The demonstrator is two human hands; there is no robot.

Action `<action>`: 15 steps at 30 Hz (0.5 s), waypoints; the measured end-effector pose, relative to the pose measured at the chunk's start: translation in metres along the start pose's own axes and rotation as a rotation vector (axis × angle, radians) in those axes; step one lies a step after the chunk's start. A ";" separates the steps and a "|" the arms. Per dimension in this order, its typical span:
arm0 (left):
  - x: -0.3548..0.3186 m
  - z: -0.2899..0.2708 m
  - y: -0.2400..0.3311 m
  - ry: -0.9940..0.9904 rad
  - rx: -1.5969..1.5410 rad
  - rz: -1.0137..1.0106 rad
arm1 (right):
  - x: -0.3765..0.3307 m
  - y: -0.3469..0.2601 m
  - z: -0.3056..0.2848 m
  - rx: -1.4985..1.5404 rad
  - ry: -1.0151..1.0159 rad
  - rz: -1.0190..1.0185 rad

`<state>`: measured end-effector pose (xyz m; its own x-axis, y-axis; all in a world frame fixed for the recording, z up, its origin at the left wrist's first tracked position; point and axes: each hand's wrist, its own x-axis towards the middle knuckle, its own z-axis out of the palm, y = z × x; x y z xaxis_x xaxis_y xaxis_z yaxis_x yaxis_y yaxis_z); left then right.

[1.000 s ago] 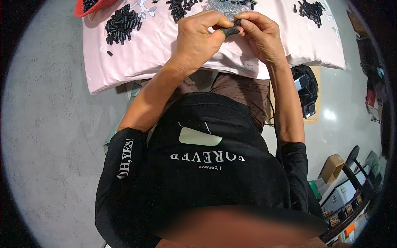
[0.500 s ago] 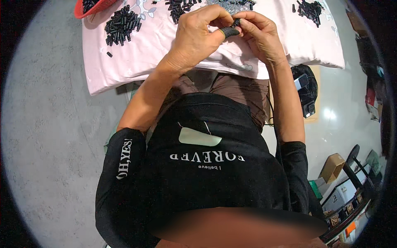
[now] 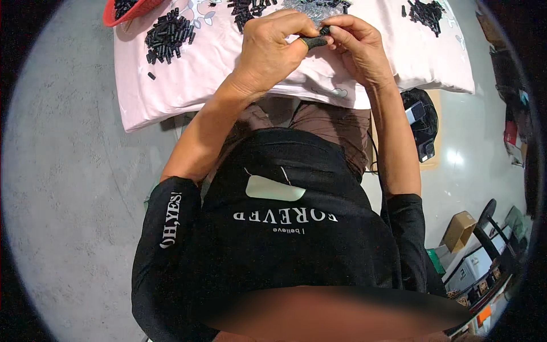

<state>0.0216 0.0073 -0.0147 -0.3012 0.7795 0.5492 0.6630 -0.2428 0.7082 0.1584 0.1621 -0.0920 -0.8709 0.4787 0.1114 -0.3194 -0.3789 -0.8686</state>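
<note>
Over the pink cloth (image 3: 165, 94), my two hands meet around a small black cylindrical part (image 3: 325, 31). My left hand (image 3: 272, 51) is closed on it with bent fingers, and a black finger cot (image 3: 314, 43) covers its thumb. From the other side, my right hand (image 3: 360, 50) pinches the same part between thumb and forefinger. Fingers hide much of the part, so its exact kind is unclear. Beyond the hands lies a heap of small clear pieces (image 3: 310, 8), and left of it a pile of black parts (image 3: 244, 17).
A larger pile of short black tubes (image 3: 169, 35) lies at the left, near a red basket (image 3: 138, 11) holding more. Another black pile (image 3: 427, 17) sits at the far right. On the floor at the right are a black bag (image 3: 424, 134) and a cardboard box (image 3: 458, 231).
My hands stay in nearly the same place. The left thumb with its finger cot has tilted and shifted slightly against the black part.
</note>
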 end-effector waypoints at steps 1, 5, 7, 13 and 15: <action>0.000 0.001 0.000 0.000 0.001 0.002 | 0.000 -0.001 -0.001 -0.002 -0.006 0.005; 0.000 -0.001 -0.002 -0.034 -0.013 -0.034 | 0.000 -0.003 0.002 -0.028 -0.012 0.010; 0.007 -0.006 0.005 -0.064 -0.003 -0.039 | 0.000 -0.004 0.002 -0.039 -0.018 0.023; 0.015 -0.012 0.013 -0.179 -0.102 -0.182 | 0.001 -0.007 0.009 0.015 -0.066 0.008; 0.019 -0.015 0.011 -0.270 -0.018 -0.073 | 0.010 0.001 0.006 0.033 -0.084 -0.007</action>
<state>0.0132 0.0107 0.0105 -0.1526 0.9206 0.3595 0.6332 -0.1882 0.7507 0.1472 0.1620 -0.0894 -0.8963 0.4141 0.1586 -0.3366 -0.4026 -0.8513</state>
